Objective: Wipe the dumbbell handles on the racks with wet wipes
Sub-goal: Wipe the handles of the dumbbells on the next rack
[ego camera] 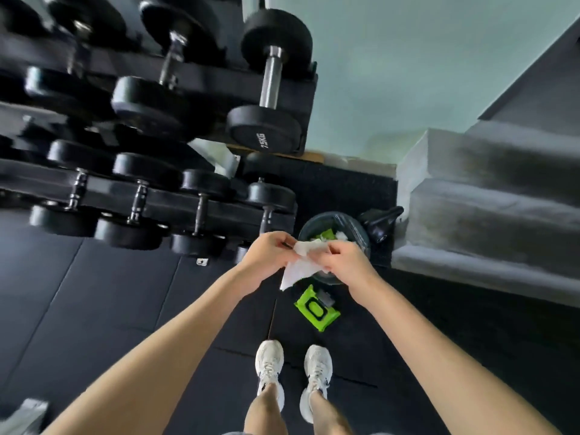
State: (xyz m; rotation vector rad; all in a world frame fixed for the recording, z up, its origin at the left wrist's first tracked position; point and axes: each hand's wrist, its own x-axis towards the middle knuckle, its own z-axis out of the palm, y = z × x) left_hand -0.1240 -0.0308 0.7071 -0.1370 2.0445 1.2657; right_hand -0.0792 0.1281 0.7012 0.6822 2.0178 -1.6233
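Both left hand (266, 255) and right hand (343, 262), fingers pinching white wipe (298, 271), partly hiding bin (357, 233); green pack (317, 309), perhaps kettlebell (381, 221), nearby.

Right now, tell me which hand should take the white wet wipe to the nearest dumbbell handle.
Left, probably. Both hands pinch the white wet wipe, but the left hand sits right by the rightmost lower dumbbell handle; the right hand is farther, over the dark bin.
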